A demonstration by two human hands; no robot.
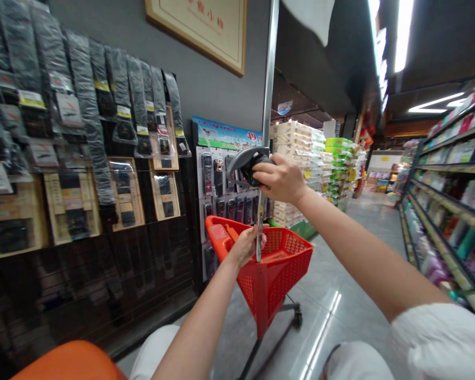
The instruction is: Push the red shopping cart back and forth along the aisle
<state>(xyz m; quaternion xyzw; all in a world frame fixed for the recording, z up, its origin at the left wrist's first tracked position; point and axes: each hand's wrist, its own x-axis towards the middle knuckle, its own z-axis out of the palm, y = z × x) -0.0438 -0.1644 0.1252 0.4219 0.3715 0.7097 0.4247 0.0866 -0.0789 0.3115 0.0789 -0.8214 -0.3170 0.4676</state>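
Note:
My right hand [281, 178] is raised in front of me, its fingers closed round a black, grey-edged belt [243, 161] that curves over to the left. Lower down, my left hand [248, 244] pinches a narrow strip [260, 227] with printed marks, seen almost edge-on; it runs upward to just under the belt, and I cannot tell whether the two are joined. Behind and below both hands stands a red plastic shopping cart [279, 258] with mesh sides. Packaged belts [121, 95] in plastic sleeves hang on the wall to the left.
Boxed belts [129, 195] hang under the sleeved ones. A display board [217, 158] of small packaged goods stands behind the cart. Stacked packs [295, 142] rise beyond it. Shelves [455, 211] line the right side of a grey tiled aisle [352, 248]. Something orange [71, 361] sits at bottom left.

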